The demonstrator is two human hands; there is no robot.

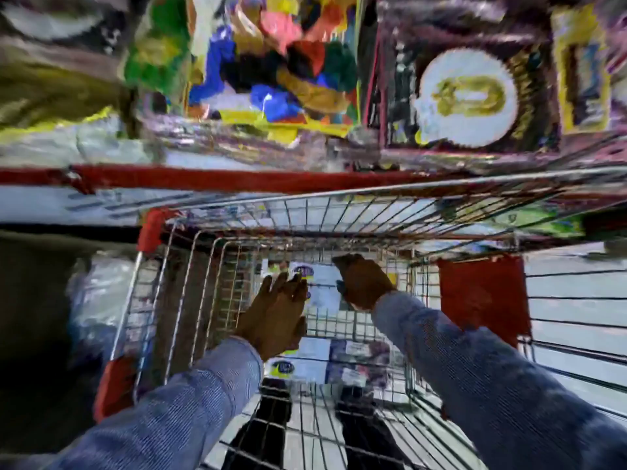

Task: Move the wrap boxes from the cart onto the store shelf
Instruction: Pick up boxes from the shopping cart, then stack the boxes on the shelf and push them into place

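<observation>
Above the cart, a red-edged store shelf (237,179) carries blurred colourful party goods and a dark package with a round white label (466,98). Below it stands the silver wire shopping cart with red plastic corners (152,228), seen from above. At the bottom of its basket lie white wrap boxes with a blue oval logo (305,362), and another white box (322,283) of the same kind lies further forward. Both arms in blue ribbed sleeves (475,361) reach into the basket. The left hand (280,317) is flat with fingers straight and together, just at the left edge of the forward box; it holds nothing. The right hand (364,283) curls over the right end of that box, but the blur does not show if its grip is closed on it.
</observation>
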